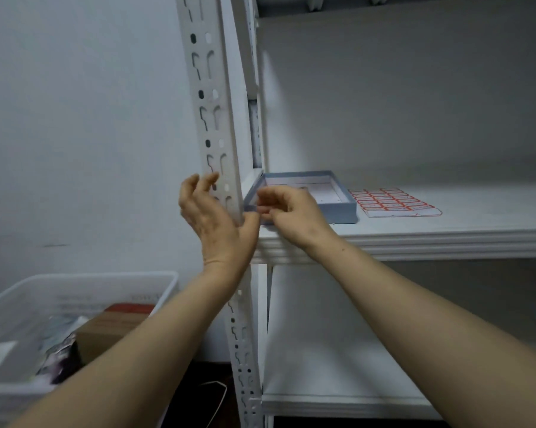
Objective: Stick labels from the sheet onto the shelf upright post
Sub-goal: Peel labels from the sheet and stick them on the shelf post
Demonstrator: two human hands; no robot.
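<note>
White-painted perforated steel upright post (207, 83) stands at the left front corner of the white shelf board (445, 239), and both hands meet on it just above that board's front edge. The left hand (212, 220) reaches around the post from the outer side: its fingers are spread and loosely bent with nothing in them, and its thumb lies against the post's front corner. The right hand (291, 211) comes in from the shelf side with its fingers curled and its fingertips drawn together right at the left thumb; blur hides whether a label sits between them, so I cannot tell if it grips anything. The white sheet of red-bordered labels (393, 202) lies flat on the board, just beside the right wall of a shallow blue-grey cardboard box (344, 208), well apart from both hands. Below and left of the post, a white plastic crate (84, 278) holds a brown cardboard carton (106, 332) among other blurred items.
</note>
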